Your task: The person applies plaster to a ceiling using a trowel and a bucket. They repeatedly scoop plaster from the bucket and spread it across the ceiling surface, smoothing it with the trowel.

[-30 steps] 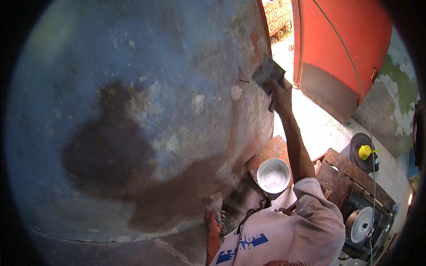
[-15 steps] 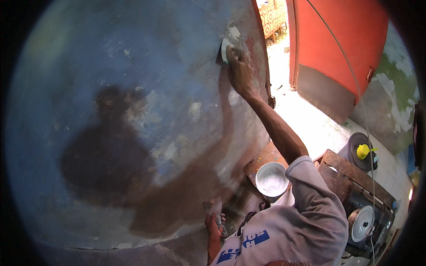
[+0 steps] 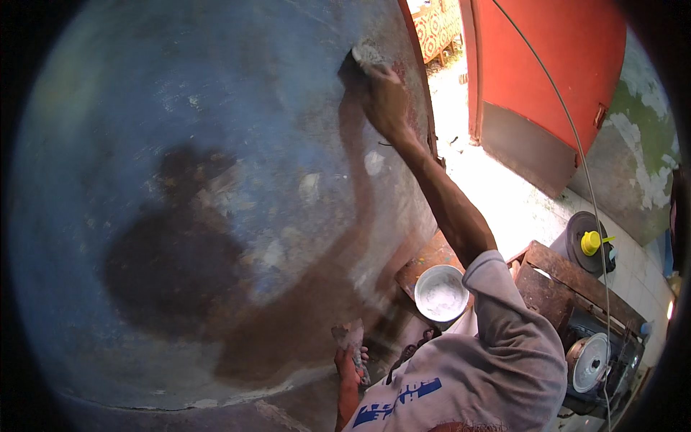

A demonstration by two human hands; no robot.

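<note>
My right hand (image 3: 386, 101) is raised against the blue-grey wall (image 3: 237, 86), closed on a flat putty spreader (image 3: 359, 62). Most of the spreader is hidden by the fingers or blurred. A rough whitish putty patch (image 3: 369, 52) lies on the wall just above it. Low down, close to the wall, my left hand (image 3: 348, 365) is wrapped round a putty knife (image 3: 350, 334). Its broad blade points up and looks caked with grey-white putty. A white bowl (image 3: 440, 294) with pale residue inside stands to the right of that hand.
The bowl is on a worn wooden surface (image 3: 425, 259). A red door (image 3: 547, 72) stands beside a bright doorway. At the lower right are a lidded pot (image 3: 586, 362) on a stove and a dark bucket (image 3: 574, 245) with a yellow cup (image 3: 590, 243). A cable (image 3: 568, 115) hangs down.
My right hand has moved slightly up along the wall with the spreader, which was plainer to see before. The left hand stays low, still holding the putty knife.
</note>
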